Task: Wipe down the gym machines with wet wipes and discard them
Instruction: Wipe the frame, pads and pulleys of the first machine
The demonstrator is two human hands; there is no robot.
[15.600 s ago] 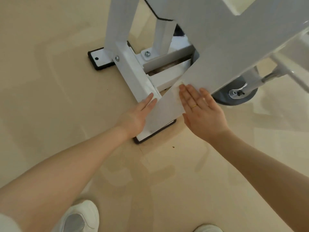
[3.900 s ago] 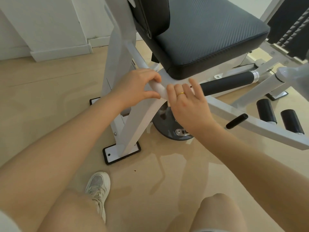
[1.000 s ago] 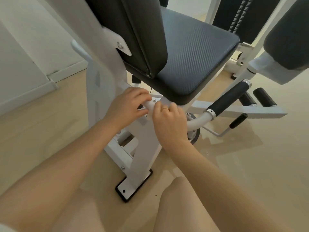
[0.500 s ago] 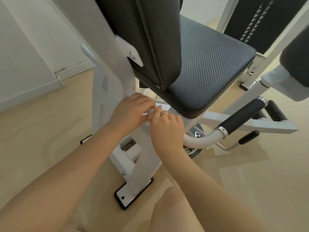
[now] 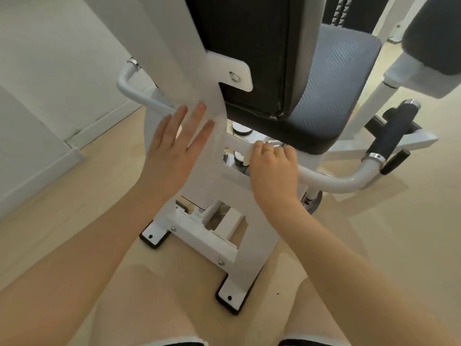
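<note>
Right grip is curling round a wad of wipe, pinching it against the white bar under the seat. Only a pale edge of the wipe is showing past the knuckles. Left grip is lying flat, fingers spread, bracing on the upright; it is holding nothing. The bar's long axis is running from the right grip out to the person's right, curving up toward the black handle. So the unwiped run seems to be lying rightward of the wipe, and the right hand is the nearer one. Frame feet are sitting on the floor below.
</note>
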